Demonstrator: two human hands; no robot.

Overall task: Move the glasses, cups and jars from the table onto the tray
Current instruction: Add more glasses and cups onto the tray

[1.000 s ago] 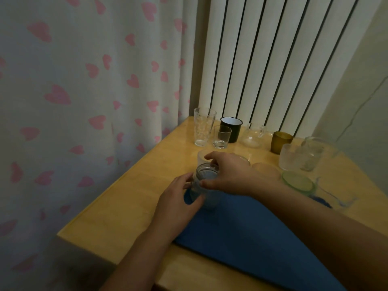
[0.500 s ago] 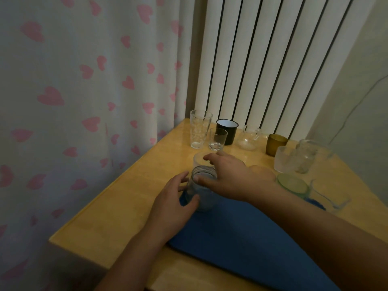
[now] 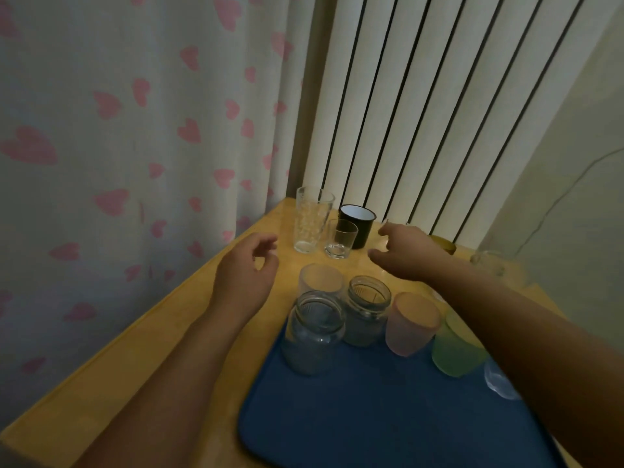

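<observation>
1. Both hands, left hand (image 3: pixel 244 276) and right hand (image 3: pixel 403 248), are reaching with each grip loose and holding nothing.
2. Two jars (image 3: pixel 315 332) are standing on the tray (image 3: pixel 371 417).
3. The small glass (image 3: pixel 340 238) and black cup (image 3: pixel 358 224) are waiting on the desk (image 3: pixel 135 349); I judge grasping low, around the body, steadier.

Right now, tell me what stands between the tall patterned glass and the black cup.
Head view: a short clear glass stands between the tall patterned glass and black cup.

No readable text, labels, brands or numbers anywhere: none on the jars (image 3: pixel 315 336), the cups (image 3: pixel 410 324), the glasses (image 3: pixel 310 219), the tray (image 3: pixel 388 417) or the curtain (image 3: pixel 135 130).
</observation>
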